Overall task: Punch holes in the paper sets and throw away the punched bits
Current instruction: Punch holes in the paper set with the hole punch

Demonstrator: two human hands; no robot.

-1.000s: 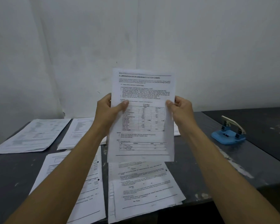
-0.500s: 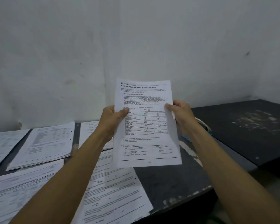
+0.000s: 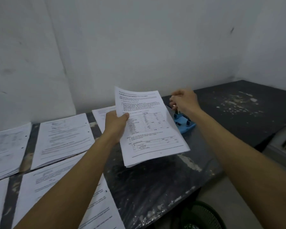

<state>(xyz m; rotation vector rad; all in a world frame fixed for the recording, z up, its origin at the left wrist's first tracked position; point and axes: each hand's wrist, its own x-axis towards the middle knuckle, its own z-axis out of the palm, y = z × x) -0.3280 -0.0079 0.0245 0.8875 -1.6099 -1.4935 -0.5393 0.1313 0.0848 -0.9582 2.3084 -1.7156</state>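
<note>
My left hand [image 3: 116, 124] grips a stapled paper set [image 3: 149, 126] by its left edge and holds it tilted above the dark table [image 3: 155, 184]. The sheet carries printed text and a table. Behind the set's right edge stands the blue hole punch [image 3: 186, 123], partly hidden by the paper. My right hand [image 3: 184, 100] is on top of the punch with its fingers curled over the lever. The hand is blurred and the lever itself is hidden under it.
Several other paper sets lie flat on the left half of the table [image 3: 64, 138], some with punched holes along an edge. A second dark table [image 3: 248, 109] stands to the right. A green mesh bin [image 3: 203, 215] sits on the floor below the table's front edge.
My right hand let go of the paper set and moved right onto the hole punch. My left hand alone now holds the set, lowered and tilted. The view swung right.
</note>
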